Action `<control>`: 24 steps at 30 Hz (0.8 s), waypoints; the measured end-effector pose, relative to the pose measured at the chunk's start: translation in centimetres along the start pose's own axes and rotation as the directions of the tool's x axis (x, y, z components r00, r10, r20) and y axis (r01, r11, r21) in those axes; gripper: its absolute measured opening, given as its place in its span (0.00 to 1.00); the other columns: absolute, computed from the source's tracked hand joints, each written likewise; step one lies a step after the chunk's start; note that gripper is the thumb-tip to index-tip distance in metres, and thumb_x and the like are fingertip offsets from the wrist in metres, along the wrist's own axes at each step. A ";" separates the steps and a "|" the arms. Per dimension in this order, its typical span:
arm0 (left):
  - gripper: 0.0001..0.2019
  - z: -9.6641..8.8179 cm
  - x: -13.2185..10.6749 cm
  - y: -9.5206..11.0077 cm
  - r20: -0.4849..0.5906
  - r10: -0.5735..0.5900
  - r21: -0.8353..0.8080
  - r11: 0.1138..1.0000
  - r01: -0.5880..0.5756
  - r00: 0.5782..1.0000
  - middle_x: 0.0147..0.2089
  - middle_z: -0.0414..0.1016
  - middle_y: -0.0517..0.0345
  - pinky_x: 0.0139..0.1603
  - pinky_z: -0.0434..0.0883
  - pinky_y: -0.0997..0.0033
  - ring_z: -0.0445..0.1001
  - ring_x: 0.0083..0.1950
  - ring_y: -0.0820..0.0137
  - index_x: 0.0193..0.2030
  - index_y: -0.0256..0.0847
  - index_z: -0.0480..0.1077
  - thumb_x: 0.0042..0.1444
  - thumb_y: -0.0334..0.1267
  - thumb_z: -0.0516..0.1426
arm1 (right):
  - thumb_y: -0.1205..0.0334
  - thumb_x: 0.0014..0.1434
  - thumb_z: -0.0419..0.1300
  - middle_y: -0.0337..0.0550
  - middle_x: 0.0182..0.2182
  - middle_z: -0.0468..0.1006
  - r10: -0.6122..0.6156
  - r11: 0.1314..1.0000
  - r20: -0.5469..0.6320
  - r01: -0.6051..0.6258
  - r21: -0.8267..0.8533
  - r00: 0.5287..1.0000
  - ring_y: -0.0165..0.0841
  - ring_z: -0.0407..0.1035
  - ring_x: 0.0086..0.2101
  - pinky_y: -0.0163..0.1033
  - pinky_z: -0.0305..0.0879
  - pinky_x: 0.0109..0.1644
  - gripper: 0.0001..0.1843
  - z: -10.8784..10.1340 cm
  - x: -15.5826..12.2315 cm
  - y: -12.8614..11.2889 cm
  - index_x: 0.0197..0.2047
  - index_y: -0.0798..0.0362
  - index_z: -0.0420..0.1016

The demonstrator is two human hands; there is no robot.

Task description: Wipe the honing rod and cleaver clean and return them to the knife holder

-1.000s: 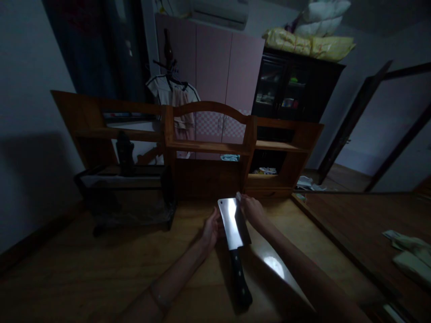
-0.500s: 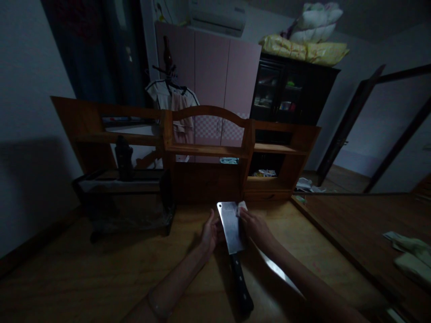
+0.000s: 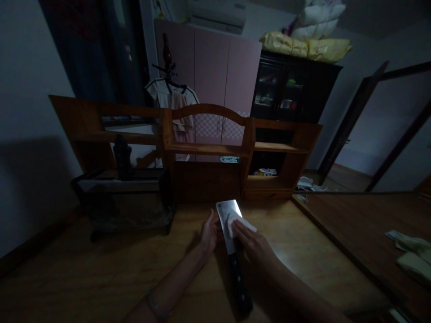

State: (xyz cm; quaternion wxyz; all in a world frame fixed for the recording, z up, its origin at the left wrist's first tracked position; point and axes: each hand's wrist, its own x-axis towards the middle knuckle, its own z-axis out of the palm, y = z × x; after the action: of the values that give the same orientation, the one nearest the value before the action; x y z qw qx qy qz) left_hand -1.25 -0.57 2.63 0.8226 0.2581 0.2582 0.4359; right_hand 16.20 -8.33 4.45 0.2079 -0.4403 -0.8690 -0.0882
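Observation:
A cleaver [image 3: 228, 209] with a broad steel blade and a black riveted handle is tilted up over the wooden desktop, handle toward me. My left hand [image 3: 209, 233] is at the blade's left edge, its fingers reaching behind the blade and partly hidden, its thumb pointing up. It holds the cleaver from that side. Closed on a white tissue or cloth [image 3: 249, 225], my right hand [image 3: 252, 240] presses it flat against the middle of the blade. The wiping hand and the white piece cover the blade's right part. Nothing grips the handle.
A dark-framed glass tank [image 3: 124, 202] stands on the desktop [image 3: 161, 278] at left. A wooden shelf unit [image 3: 208, 181] rises along the back. On the right, a lower brown surface [image 3: 357, 220] holds folded cloth [image 3: 414, 258].
My right hand has moved the white piece from the blade's upper right edge down and left onto its middle. My left hand and the cleaver have stayed nearly in place.

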 end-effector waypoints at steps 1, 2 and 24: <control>0.30 0.1 -0.1 0.1 -0.032 -0.004 0.030 1.000 0.005 0.999 0.35 0.74 0.45 0.32 0.69 0.65 0.73 0.30 0.64 0.45 0.31 0.70 0.59 0.60 0.47 | 0.79 0.56 0.45 0.51 0.62 0.57 0.098 0.995 -0.024 -0.099 -0.015 0.995 0.37 0.56 0.60 0.43 0.58 0.62 0.33 -0.1 -0.2 1.1 0.66 0.59 0.57; 0.30 0.3 -0.3 0.2 -0.049 -0.005 0.046 0.999 0.007 0.999 0.34 0.73 0.46 0.32 0.69 0.65 0.73 0.30 0.64 0.46 0.31 0.70 0.59 0.60 0.47 | 0.79 0.57 0.44 0.53 0.60 0.61 0.186 0.982 -0.012 -0.187 -0.035 0.982 0.38 0.58 0.58 0.44 0.59 0.61 0.31 -0.3 -0.4 2.2 0.63 0.59 0.61; 0.28 0.7 -0.5 0.5 -0.085 -0.002 0.047 0.999 0.006 0.996 0.33 0.74 0.46 0.32 0.69 0.65 0.73 0.28 0.64 0.44 0.33 0.71 0.59 0.60 0.48 | 0.81 0.58 0.43 0.57 0.61 0.57 0.028 0.981 -0.107 -0.048 -0.190 0.994 0.43 0.52 0.62 0.49 0.62 0.60 0.29 -2.2 -2.8 0.5 0.63 0.67 0.60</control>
State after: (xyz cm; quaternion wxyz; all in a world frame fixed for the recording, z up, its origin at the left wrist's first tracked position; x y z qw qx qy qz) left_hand -1.35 -0.94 3.55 0.8053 0.2583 0.3039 0.4386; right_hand 18.70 -10.78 5.20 0.2109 -0.4695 -0.8359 -0.1905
